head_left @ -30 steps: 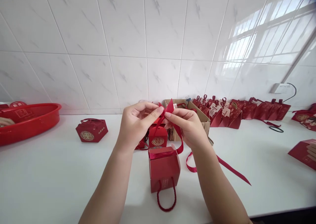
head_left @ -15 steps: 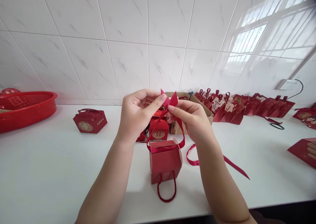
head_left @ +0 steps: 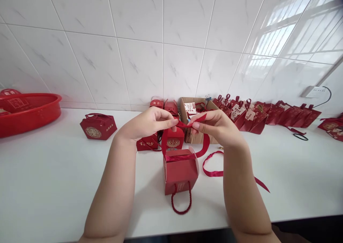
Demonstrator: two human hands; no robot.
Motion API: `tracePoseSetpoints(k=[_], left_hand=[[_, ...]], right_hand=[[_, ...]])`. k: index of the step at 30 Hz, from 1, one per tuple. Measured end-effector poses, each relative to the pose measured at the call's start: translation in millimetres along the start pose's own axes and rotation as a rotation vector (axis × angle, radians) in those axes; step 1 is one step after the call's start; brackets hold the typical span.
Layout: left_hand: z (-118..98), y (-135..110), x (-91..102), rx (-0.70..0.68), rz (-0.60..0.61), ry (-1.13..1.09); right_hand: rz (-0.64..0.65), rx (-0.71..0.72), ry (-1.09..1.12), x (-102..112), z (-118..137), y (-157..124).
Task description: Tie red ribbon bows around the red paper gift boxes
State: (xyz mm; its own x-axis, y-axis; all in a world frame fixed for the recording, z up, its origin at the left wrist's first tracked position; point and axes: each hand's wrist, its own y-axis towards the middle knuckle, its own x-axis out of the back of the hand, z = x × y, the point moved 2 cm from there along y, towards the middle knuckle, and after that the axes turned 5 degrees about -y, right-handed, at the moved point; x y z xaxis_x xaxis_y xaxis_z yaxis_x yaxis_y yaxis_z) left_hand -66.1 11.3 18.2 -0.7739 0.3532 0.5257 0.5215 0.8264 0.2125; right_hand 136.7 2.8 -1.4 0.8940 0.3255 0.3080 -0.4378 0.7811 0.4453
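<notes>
Both ends of a red ribbon [head_left: 203, 145] come up from a small red gift box [head_left: 180, 173], where the band runs across the box's top. My left hand [head_left: 150, 123] pinches one side of the ribbon between thumb and finger. Facing it, my right hand [head_left: 214, 127] pinches the other side, with a pointed tip sticking out past the fingers. A short stretch of ribbon crosses the gap between the hands; whether it is knotted there I cannot tell. The box stands on the white table, its twisted rope handle [head_left: 181, 211] hanging toward me.
Behind the hands are more red boxes [head_left: 148, 143] and a cardboard carton [head_left: 187, 137]. Another red box [head_left: 98, 127] and a red basin [head_left: 32, 116] stand left. Several red bags [head_left: 257, 120] line the wall at right. A loose ribbon [head_left: 213, 173] lies by my right forearm.
My hands have moved apart and slightly lower, drawing the crossed ribbon ends out sideways. The upright ribbon tips have flattened between them. The hand and red box at the far right have left view.
</notes>
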Motion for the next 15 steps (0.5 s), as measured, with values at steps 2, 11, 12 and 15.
tracePoseSetpoints(k=[2, 11, 12, 15], left_hand=[[4.7, 2.1, 2.1, 0.019, -0.006, 0.043], [-0.2, 4.0, -13.4, 0.024, -0.040, 0.032], [0.3, 3.8, -13.2, 0.014, -0.029, 0.022], [4.0, 4.0, -11.6, -0.031, -0.024, -0.007]], right_hand=[[0.042, -0.032, -0.207, -0.6, 0.4, -1.5], [-0.101, -0.022, -0.683, -20.6, -6.4, 6.3], [-0.110, -0.026, -0.670, -20.6, -7.5, 7.6], [-0.151, -0.050, -0.590, -18.3, -9.4, 10.3]])
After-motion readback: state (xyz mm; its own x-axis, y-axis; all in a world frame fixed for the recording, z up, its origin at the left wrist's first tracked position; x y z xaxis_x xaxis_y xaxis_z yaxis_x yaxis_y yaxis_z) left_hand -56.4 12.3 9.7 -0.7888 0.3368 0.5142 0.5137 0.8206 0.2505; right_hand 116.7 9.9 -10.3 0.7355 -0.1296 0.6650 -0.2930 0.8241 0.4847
